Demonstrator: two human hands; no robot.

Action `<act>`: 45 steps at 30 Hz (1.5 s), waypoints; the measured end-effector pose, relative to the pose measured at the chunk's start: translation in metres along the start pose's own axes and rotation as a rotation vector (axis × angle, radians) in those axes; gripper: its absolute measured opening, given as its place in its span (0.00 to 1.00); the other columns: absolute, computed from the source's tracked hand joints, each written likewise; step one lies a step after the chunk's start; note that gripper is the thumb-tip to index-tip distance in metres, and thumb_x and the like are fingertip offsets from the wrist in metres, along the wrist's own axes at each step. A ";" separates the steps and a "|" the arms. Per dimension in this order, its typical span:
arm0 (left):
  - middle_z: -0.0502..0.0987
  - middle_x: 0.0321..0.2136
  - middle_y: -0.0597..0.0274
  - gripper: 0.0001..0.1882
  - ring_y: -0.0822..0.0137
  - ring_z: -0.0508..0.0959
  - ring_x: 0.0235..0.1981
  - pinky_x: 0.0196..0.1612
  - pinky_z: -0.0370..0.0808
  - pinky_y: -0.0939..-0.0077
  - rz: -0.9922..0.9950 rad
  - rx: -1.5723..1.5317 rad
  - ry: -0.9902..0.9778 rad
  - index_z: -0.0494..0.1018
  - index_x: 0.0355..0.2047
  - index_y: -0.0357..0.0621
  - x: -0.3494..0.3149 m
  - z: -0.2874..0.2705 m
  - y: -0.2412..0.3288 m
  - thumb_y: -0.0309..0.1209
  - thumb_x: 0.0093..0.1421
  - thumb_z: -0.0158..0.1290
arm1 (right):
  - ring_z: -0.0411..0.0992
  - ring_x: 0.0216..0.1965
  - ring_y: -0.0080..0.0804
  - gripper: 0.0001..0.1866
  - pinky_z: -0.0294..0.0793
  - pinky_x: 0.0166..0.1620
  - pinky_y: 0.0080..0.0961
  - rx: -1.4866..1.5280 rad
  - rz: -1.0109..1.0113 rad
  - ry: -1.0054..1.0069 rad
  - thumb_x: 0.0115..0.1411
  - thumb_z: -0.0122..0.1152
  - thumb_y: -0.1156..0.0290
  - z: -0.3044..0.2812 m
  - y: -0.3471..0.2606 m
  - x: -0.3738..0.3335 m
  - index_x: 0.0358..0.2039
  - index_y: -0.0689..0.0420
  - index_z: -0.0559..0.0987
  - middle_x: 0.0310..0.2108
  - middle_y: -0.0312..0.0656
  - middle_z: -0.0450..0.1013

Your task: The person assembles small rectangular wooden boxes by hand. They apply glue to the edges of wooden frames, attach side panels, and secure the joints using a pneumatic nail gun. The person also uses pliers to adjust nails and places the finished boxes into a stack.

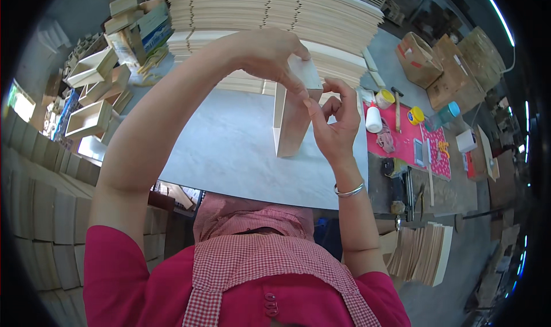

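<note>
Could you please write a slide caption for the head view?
Left hand and right hand at the top of an upright wooden box on a pale tabletop.

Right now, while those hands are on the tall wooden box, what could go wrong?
The wooden box looks tall and narrow as it stands on end, so it might tip if the left hand slips from its top.

Both thumbs are close together near its upper edge, so a rough edge could perhaps prick one.

The silver bracelet on the right wrist might scratch the wood if it rubs there.
</note>
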State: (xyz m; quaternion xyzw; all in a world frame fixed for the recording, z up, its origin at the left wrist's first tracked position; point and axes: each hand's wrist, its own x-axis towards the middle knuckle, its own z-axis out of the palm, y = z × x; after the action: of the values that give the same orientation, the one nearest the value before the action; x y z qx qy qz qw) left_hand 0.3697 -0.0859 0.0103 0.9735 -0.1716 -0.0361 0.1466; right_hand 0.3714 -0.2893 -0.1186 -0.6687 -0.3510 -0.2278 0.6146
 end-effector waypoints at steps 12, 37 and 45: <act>0.78 0.52 0.42 0.34 0.47 0.77 0.53 0.57 0.72 0.59 0.214 -0.011 0.077 0.76 0.58 0.43 0.005 0.023 0.020 0.45 0.53 0.66 | 0.76 0.29 0.21 0.10 0.76 0.31 0.18 0.068 -0.085 -0.138 0.57 0.68 0.83 -0.036 0.017 0.000 0.40 0.63 0.80 0.34 0.40 0.77; 0.57 0.68 0.37 0.34 0.36 0.61 0.66 0.66 0.64 0.46 0.313 0.068 0.456 0.68 0.66 0.62 -0.013 0.089 0.005 0.54 0.61 0.58 | 0.78 0.33 0.22 0.15 0.81 0.37 0.21 0.099 0.021 -0.168 0.55 0.70 0.83 -0.047 0.017 0.001 0.44 0.61 0.80 0.36 0.38 0.77; 0.56 0.68 0.37 0.32 0.36 0.59 0.68 0.67 0.63 0.47 0.302 0.032 0.448 0.67 0.66 0.65 -0.018 0.088 0.008 0.52 0.63 0.57 | 0.68 0.50 0.61 0.34 0.69 0.53 0.49 -1.234 0.378 -0.094 0.58 0.70 0.53 -0.259 0.092 -0.096 0.56 0.63 0.72 0.48 0.60 0.69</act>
State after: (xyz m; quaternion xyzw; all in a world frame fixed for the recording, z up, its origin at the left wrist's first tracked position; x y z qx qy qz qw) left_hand 0.3399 -0.1114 -0.0713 0.9229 -0.2787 0.2050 0.1692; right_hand 0.4106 -0.5612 -0.2136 -0.9587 -0.0581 -0.2460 0.1307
